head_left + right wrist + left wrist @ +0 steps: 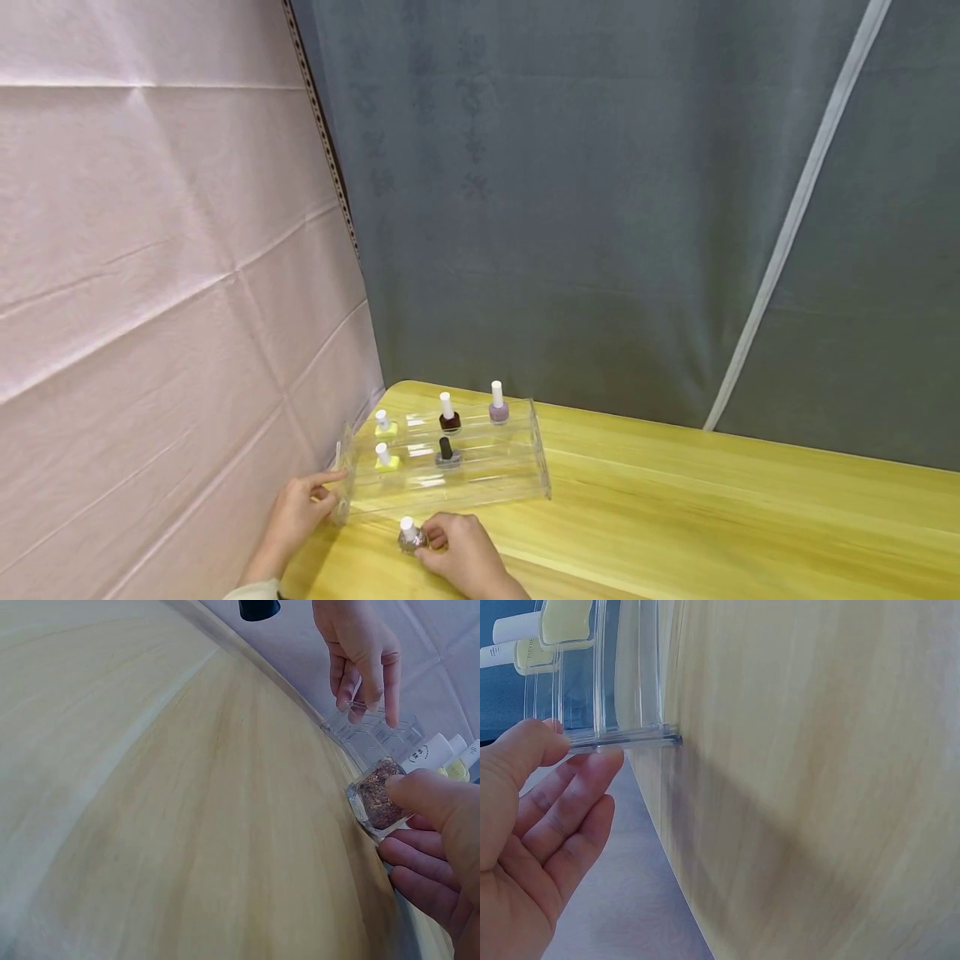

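A clear tiered display rack (541, 462) stands on the table, and my left hand (296, 510) pinches its left end panel (622, 739) between thumb and fingers. In front of the rack, my right hand (467, 552) holds a glitter nail polish bottle (412, 542) with a white cap. The right wrist view shows the thumb on the face of this bottle (379, 796), coppery flecks inside. On the rack's left side sit a rear yellow bottle (386, 431) and a front yellow bottle (387, 463). A dark red bottle (449, 420), a lilac bottle (498, 411) and a black-capped greyish bottle (447, 457) stand further right.
The yellow wood-grain table (675, 500) stretches off to the right. A pale pink cloth wall (187, 333) rises close on the left, beside my left hand. Behind the table hangs a dark grey curtain (570, 250) with a light strip (795, 217).
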`<state>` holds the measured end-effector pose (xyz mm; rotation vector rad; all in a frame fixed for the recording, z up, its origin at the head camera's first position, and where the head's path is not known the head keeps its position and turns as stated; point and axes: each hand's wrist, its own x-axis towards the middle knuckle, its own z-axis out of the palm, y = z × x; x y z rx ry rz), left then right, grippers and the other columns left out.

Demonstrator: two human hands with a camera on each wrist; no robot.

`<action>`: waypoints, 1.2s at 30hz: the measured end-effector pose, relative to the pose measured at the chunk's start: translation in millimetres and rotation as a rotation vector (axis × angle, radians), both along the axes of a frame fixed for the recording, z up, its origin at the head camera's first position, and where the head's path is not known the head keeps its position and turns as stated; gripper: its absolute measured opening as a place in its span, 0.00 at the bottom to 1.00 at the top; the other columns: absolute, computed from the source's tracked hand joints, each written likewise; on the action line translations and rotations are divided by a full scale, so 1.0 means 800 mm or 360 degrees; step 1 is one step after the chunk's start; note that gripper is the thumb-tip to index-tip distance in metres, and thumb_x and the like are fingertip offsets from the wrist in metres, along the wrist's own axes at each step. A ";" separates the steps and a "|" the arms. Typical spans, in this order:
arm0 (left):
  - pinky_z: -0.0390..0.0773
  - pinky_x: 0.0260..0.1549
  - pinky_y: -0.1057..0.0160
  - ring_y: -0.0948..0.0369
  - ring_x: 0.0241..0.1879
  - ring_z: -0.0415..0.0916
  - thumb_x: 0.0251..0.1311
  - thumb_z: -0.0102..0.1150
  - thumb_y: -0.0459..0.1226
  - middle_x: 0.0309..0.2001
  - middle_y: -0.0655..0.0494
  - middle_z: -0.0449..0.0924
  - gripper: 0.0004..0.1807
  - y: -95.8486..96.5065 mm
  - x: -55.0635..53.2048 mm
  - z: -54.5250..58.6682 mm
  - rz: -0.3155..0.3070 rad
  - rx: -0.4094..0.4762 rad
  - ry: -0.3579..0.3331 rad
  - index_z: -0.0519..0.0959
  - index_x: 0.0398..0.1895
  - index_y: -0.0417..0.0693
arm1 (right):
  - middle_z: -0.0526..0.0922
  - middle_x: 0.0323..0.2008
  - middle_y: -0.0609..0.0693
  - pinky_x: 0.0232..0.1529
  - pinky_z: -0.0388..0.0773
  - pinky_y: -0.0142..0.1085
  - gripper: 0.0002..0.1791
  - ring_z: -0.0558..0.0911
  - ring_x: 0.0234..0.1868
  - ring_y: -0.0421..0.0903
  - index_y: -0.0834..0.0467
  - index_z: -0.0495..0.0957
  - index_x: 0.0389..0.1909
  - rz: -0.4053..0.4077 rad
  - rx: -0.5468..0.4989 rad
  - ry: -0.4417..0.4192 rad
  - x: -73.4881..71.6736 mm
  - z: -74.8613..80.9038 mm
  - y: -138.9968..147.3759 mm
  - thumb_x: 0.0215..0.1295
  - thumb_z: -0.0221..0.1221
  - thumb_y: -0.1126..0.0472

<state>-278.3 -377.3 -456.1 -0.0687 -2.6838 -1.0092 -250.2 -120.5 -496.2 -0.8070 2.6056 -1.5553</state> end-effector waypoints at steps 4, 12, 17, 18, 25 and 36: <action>0.59 0.07 0.69 0.68 0.07 0.54 0.46 0.60 0.24 0.14 0.58 0.76 0.20 0.000 0.000 -0.001 0.0001 0.0007 0.0014 0.82 0.46 0.40 | 0.83 0.29 0.46 0.30 0.74 0.24 0.12 0.78 0.28 0.33 0.64 0.81 0.36 -0.0014 0.0012 0.0010 0.000 0.001 -0.001 0.52 0.67 0.61; 0.58 0.07 0.69 0.69 0.07 0.53 0.45 0.60 0.24 0.14 0.59 0.75 0.20 0.001 0.001 -0.001 0.0014 0.0014 0.0013 0.82 0.46 0.40 | 0.83 0.30 0.46 0.30 0.75 0.24 0.11 0.78 0.28 0.32 0.65 0.81 0.36 0.0006 -0.0032 -0.0009 -0.001 -0.002 0.001 0.53 0.66 0.64; 0.58 0.07 0.69 0.68 0.07 0.54 0.46 0.59 0.24 0.14 0.59 0.75 0.20 0.001 0.001 -0.002 0.0017 0.0020 -0.0006 0.82 0.46 0.40 | 0.83 0.31 0.46 0.31 0.75 0.24 0.11 0.79 0.29 0.33 0.65 0.81 0.37 0.0026 -0.0054 -0.0032 0.001 -0.002 0.004 0.53 0.65 0.64; 0.58 0.07 0.69 0.68 0.07 0.54 0.46 0.59 0.24 0.14 0.58 0.75 0.20 0.001 0.001 -0.002 0.0020 0.0022 -0.0010 0.82 0.46 0.40 | 0.83 0.31 0.46 0.31 0.75 0.24 0.11 0.79 0.29 0.33 0.65 0.81 0.37 0.0029 -0.0055 -0.0032 0.001 -0.003 0.005 0.53 0.65 0.64; 0.58 0.07 0.70 0.68 0.07 0.53 0.46 0.60 0.24 0.14 0.58 0.76 0.20 0.003 0.001 -0.001 0.0011 0.0029 -0.0007 0.82 0.46 0.40 | 0.83 0.32 0.45 0.32 0.76 0.25 0.11 0.79 0.30 0.33 0.64 0.81 0.37 0.0044 -0.0066 -0.0029 0.001 -0.004 0.012 0.54 0.65 0.65; 0.58 0.07 0.70 0.68 0.08 0.52 0.46 0.58 0.24 0.15 0.57 0.76 0.21 -0.001 -0.002 -0.004 0.0001 0.0047 -0.0048 0.81 0.47 0.41 | 0.84 0.35 0.47 0.35 0.76 0.25 0.10 0.79 0.32 0.33 0.63 0.81 0.38 0.0002 -0.0061 0.0071 0.003 0.003 0.029 0.52 0.63 0.68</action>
